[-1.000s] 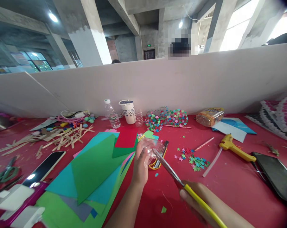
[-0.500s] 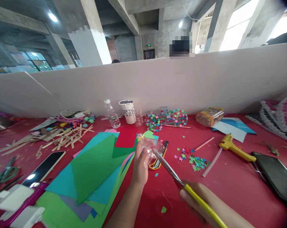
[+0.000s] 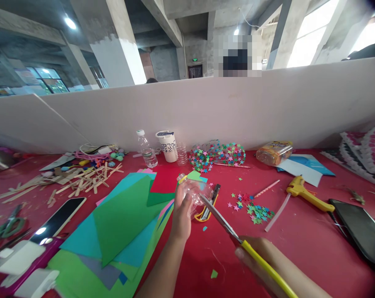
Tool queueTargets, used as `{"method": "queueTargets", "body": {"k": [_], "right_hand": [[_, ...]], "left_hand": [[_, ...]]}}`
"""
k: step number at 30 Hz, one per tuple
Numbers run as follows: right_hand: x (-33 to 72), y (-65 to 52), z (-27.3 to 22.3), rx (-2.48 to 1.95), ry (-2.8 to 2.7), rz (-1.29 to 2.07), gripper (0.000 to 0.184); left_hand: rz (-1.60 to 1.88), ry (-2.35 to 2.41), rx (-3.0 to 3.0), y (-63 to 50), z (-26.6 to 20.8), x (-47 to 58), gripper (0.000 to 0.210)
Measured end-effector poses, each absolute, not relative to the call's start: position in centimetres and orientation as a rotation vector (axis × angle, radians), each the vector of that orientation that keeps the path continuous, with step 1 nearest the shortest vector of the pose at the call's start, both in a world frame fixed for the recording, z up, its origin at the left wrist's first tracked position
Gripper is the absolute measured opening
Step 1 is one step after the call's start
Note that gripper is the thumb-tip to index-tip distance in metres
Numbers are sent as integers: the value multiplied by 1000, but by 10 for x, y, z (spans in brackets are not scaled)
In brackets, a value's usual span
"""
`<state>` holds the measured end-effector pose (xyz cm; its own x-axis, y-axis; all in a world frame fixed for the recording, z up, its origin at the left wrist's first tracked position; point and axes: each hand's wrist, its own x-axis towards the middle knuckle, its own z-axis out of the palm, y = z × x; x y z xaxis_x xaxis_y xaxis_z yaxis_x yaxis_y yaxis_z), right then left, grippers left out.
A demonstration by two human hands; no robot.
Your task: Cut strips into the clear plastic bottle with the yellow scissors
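My left hand [image 3: 183, 211] is closed around a clear plastic bottle piece [image 3: 196, 189], its neck with a yellow ring pointing up and left. In my right hand [image 3: 257, 252] are scissors [image 3: 227, 227] with yellow handles. Their blades look nearly together, and the tips are at the cut edge of the bottle piece; I cannot tell whether they bite into it. Just behind the bottle piece a yellow-and-black box cutter [image 3: 217, 193] lies on the red table [image 3: 237, 273], partly hidden.
Coloured paper sheets [image 3: 125, 215] cover the left side. At the back stand a water bottle [image 3: 147, 151] and a white cup [image 3: 168, 147]. Star sequins [image 3: 258, 213], a yellow glue gun [image 3: 308, 194] and a dark tray [image 3: 358, 227] lie rightward. Wooden sticks [image 3: 91, 180] are at left.
My left hand and the bottle piece have shifted slightly left and tilted a little. The scissors in my right hand have hardly moved.
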<state>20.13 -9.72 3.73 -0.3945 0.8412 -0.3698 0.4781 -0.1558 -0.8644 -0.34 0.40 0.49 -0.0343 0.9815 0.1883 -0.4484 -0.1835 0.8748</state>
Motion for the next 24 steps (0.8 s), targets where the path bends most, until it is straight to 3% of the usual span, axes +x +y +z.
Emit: {"method": "queueTargets", "body": {"k": [24], "right_hand": [[202, -95, 29, -1402, -1755, 1478, 64]], "left_hand": [[1469, 832, 1141, -1, 5, -8, 63]]}}
